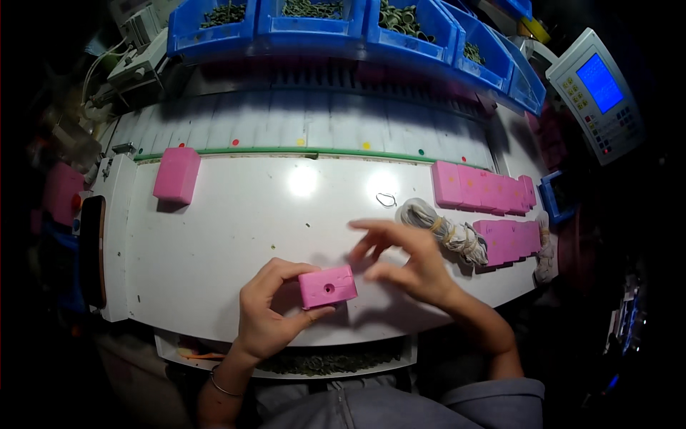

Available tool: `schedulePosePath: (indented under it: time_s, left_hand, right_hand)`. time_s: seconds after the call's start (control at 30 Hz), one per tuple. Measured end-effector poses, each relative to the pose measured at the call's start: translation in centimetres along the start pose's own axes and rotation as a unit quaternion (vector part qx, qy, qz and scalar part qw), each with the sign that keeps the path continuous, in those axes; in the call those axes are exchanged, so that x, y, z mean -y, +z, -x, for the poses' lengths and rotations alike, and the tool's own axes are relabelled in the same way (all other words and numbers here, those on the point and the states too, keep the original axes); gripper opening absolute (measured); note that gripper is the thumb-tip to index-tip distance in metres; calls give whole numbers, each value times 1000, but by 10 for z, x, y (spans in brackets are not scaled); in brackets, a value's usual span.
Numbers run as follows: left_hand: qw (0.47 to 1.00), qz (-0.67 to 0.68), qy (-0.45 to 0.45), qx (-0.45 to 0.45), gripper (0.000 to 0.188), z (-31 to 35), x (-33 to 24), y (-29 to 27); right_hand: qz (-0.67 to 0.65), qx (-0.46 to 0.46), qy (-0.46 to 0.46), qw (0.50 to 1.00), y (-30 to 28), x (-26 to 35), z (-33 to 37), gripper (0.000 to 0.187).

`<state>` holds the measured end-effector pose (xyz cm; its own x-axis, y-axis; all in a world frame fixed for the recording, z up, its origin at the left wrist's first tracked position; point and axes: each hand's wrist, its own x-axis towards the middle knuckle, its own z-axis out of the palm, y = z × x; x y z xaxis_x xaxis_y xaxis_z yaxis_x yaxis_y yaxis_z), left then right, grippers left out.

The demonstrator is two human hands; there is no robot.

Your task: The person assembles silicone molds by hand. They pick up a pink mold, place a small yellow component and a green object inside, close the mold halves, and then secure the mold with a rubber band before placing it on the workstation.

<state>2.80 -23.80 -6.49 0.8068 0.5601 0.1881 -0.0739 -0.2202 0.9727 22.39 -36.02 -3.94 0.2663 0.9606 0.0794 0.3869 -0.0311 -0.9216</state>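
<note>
My left hand (268,307) grips a pink block (339,282) by its left end, thumb below and fingers above. The block's upward face has a round hole near its middle and thin slits or cracks. Just to the right hovers my right hand (411,261), its thumb and fingers apart and slightly blurred. Nothing shows between those fingers, and they do not touch the block. Both hands are over the near part of the white table (214,243).
Another pink block (177,176) stands at the left. Rows of pink blocks (486,189) and a banded bundle of pale cord (446,232) lie at the right. Blue bins (307,28) of small parts line the back. Below the table edge sits an open drawer (407,350) of small dark pieces.
</note>
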Motion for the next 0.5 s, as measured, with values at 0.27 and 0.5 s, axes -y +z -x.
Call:
schedulePosePath:
  time_s: [0.27,0.5]
  left_hand:
    - [995,-84,47,32,48,3,-5,-1]
    - [995,-26,91,-30,26,-27,-29,2]
  right_hand:
    - [506,-111,-56,854,-6,-31,-29,15]
    - [-206,62,54,975,8,41,-9,11]
